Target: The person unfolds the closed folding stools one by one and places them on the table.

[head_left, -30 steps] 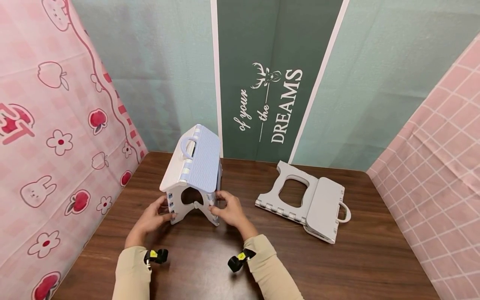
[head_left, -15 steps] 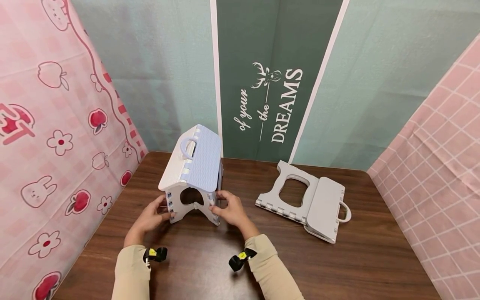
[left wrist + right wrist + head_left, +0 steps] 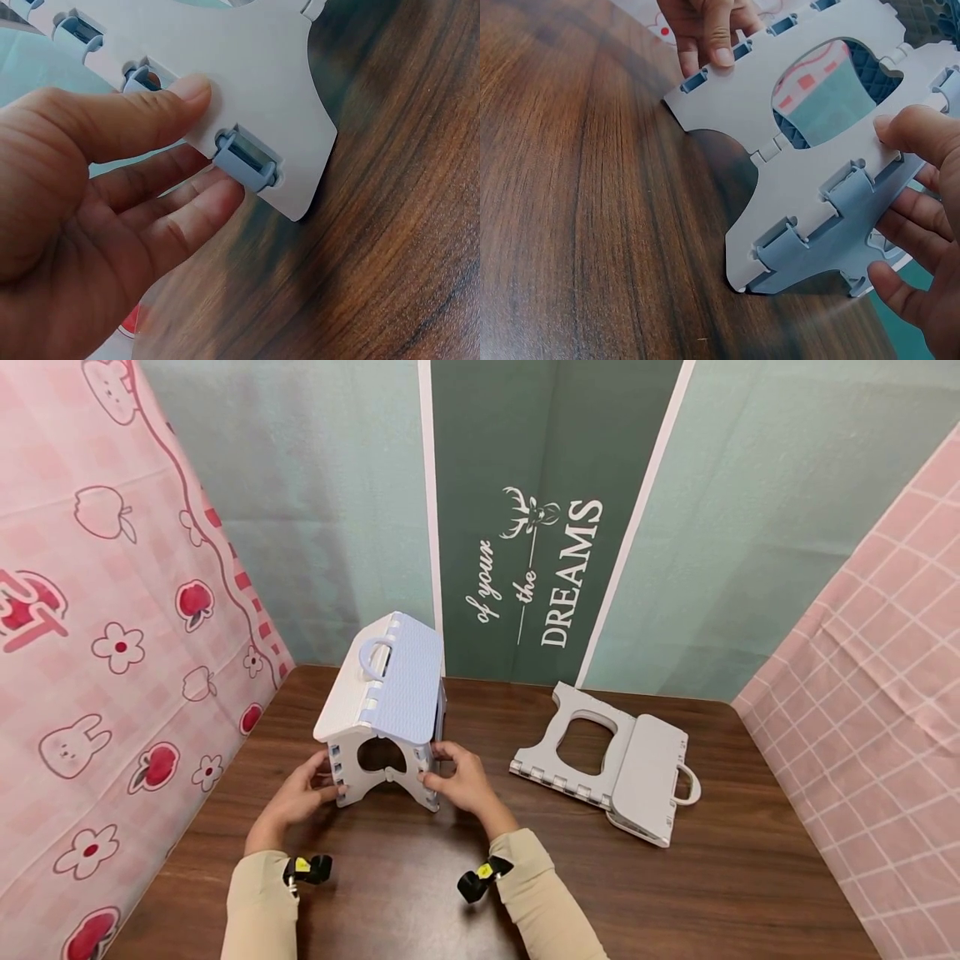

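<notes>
A blue-and-white stool (image 3: 384,714) is gripped between the left hand (image 3: 296,792) and right hand (image 3: 467,783), seemingly half-unfolded, its peaked seat (image 3: 412,672) not yet flattened; right of the right hand, a grey stool (image 3: 647,768) is laid folded.

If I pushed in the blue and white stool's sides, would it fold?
The blue and white stool would probably fold: its peaked top is bent at hinges. Its panels look stiff, so they likely won't flop. It may be light, since they look thin.

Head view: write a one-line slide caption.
Left grip and right grip hold a partly folded blue-and-white stool; a gray stool lies on the table.
</notes>
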Demonstrator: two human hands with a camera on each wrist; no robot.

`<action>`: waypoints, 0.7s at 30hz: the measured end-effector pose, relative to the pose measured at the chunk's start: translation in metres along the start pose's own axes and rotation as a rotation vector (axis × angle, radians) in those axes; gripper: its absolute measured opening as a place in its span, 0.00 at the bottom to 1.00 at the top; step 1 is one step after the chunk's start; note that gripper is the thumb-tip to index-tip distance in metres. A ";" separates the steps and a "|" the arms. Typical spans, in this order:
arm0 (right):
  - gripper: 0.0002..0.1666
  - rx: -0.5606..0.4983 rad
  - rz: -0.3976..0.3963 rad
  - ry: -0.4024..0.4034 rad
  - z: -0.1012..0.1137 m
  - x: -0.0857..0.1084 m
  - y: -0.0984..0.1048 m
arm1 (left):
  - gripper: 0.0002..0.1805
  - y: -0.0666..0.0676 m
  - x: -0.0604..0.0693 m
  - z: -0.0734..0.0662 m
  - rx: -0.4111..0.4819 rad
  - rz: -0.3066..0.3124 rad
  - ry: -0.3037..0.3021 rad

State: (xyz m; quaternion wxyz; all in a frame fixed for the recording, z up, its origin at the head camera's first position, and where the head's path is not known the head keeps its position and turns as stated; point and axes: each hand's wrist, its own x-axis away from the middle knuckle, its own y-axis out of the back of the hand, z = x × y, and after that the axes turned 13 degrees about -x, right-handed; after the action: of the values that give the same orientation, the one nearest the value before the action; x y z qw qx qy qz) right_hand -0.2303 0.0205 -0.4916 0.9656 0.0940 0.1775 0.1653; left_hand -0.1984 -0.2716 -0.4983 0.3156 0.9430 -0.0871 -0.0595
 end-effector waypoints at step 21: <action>0.22 0.015 0.016 0.044 0.001 0.001 -0.001 | 0.31 -0.002 0.004 -0.004 0.044 -0.011 0.036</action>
State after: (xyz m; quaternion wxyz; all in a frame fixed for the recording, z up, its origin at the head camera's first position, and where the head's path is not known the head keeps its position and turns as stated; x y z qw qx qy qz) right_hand -0.2285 0.0196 -0.4909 0.9593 0.0991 0.1994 0.1737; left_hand -0.1940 -0.2686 -0.4968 0.2960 0.9511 -0.0776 -0.0420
